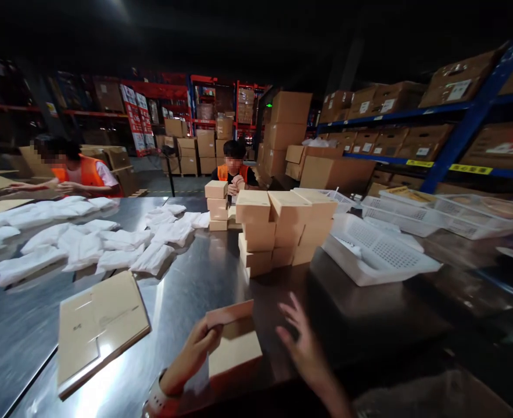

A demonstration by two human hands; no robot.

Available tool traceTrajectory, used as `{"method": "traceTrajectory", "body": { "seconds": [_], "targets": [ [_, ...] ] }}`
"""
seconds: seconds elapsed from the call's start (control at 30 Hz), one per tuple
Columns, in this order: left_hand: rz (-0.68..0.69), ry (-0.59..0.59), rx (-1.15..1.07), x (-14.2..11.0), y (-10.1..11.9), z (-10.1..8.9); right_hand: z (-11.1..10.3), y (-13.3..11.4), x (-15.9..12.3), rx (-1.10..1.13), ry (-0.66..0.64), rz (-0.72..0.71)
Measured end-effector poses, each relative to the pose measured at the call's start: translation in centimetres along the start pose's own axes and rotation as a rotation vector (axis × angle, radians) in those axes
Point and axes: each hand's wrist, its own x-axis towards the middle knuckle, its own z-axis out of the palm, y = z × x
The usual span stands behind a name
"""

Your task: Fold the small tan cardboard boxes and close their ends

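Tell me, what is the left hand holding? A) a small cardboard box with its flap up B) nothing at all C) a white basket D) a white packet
A: the left hand grips a small cardboard box by its raised flap on the metal table, while the right hand hovers open just beside it, not gripping anything.

No writing can be read; the labels (459, 90) on the shelved cartons (461, 78) are too blurred.
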Motion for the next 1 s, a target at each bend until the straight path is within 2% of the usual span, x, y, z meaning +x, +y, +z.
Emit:
{"method": "traceTrajectory", "body": {
  "seconds": [0.07,0.1,0.17,0.23,0.3,0.37,0.4,0.47,0.57,0.63,0.7,0.83,0.9,1.0],
  "targets": [
    [-0.008,0.001,-0.028,0.0,0.5,0.3,4.9,-2.4,1.0,0.280,-0.192,-0.096],
    [-0.005,0.009,-0.042,0.0,0.6,0.4,6.6,-3.3,1.3,0.374,-0.265,-0.080],
    [0.018,0.056,-0.075,-0.3,0.6,0.7,8.6,-4.3,1.5,0.527,-0.369,0.022],
    [0.070,0.160,-0.110,-0.9,0.0,1.1,9.1,-4.5,1.1,0.648,-0.376,0.147],
    [0.167,0.291,-0.127,-1.6,-1.0,1.4,9.0,-3.7,0.3,0.724,-0.329,0.211],
    [0.305,0.366,-0.109,-2.3,-2.0,1.6,8.8,-2.2,-0.7,0.712,-0.313,0.161],
    [0.378,0.365,-0.090,-2.5,-2.3,1.5,8.7,-1.3,-1.2,0.671,-0.324,0.080],
    [0.501,0.296,-0.063,-2.7,-2.5,1.2,8.5,0.2,-1.8,0.549,-0.344,-0.176],
    [0.745,0.120,0.066,-2.4,-2.1,0.3,8.3,1.1,-1.8,0.393,-0.287,-0.610],
    [0.904,0.016,0.204,-2.1,-1.5,-0.3,8.2,0.8,-1.3,0.339,-0.261,-0.773],
    [0.981,-0.053,0.314,-2.1,-0.9,-0.7,8.1,0.3,-0.7,0.299,-0.258,-0.849],
    [1.014,-0.151,0.457,-2.5,0.7,-0.8,8.1,0.1,-0.6,0.287,-0.226,-0.951],
    [1.021,-0.190,0.505,-2.7,1.5,-0.6,8.1,0.4,-0.9,0.302,-0.234,-0.927],
    [0.985,-0.207,0.539,-2.9,2.2,-0.6,8.0,0.6,-1.5,0.275,-0.261,-0.804]
  ]
}}
